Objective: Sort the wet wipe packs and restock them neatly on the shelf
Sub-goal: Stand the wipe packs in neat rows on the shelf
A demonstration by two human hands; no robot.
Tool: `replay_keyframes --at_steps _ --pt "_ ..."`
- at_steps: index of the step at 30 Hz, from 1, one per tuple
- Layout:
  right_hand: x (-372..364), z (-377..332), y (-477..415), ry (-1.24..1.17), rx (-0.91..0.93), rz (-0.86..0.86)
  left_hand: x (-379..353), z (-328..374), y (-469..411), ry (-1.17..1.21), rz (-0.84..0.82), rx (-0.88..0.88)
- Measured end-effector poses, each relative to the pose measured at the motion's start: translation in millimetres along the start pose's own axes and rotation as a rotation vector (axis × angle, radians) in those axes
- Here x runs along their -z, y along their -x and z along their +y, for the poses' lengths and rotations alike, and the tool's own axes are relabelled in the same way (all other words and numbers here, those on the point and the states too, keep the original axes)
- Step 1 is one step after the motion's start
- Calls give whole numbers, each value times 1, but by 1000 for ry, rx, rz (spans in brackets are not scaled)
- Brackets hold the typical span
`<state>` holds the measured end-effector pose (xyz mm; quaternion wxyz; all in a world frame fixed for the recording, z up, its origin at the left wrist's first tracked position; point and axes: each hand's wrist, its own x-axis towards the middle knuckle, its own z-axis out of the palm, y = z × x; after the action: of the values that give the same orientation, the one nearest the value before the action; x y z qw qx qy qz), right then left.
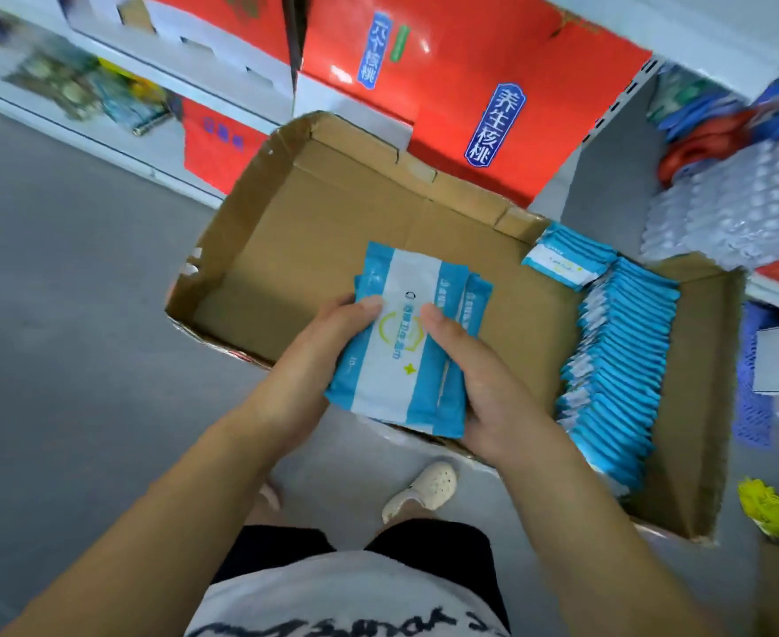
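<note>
A small stack of blue-and-white wet wipe packs (406, 342) is held over the open cardboard box (295, 232). My left hand (328, 351) grips its left edge, thumb on top. My right hand (475, 383) grips the right edge, thumb on the white front panel. Inside the box on the right, a long row of the same packs (617, 379) stands on edge. One more wet wipe pack (567, 257) lies flat at the far end of that row. The left part of the box floor is bare cardboard.
Red gift cartons (470, 94) stand behind the box on a low white shelf (102, 144). Shrink-wrapped water bottles (737, 213) sit at the right. Grey floor lies to the left. My feet, one in a cream clog (424, 489), are below the box. A yellow item (764, 503) lies at the right.
</note>
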<state>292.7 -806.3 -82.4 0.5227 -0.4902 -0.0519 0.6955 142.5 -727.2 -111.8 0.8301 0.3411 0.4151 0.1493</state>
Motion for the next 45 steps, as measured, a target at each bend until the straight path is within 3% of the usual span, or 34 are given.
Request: replay_keyframes --at_steps 5,10,14,17,22,28,32,39,45 --pt "-124 46 -31 -70 128 -52 105 78 30 -193 69 -72" --pt "-232 67 -65 -1 156 -101 187 129 73 -191 171 -134" --pt "-276 70 -97 145 141 -109 227 158 84 -112 214 -126" --pt "-299 66 -122 288 183 -24 254 176 84 -33 249 -114" --pt "-344 53 -178 288 293 19 289 220 60 -111 256 -130" --pt "-393 -5 -244 417 431 158 330 305 -5 -99 139 -151" --pt "-423 -59 -278 370 528 231 343 371 -47 -119 22 -164" --pt "-478 -132 -352 426 603 387 374 477 -88 -176 -43 -222" --pt "-479 -189 -411 -41 477 425 390 545 -143 -121 2 -173"
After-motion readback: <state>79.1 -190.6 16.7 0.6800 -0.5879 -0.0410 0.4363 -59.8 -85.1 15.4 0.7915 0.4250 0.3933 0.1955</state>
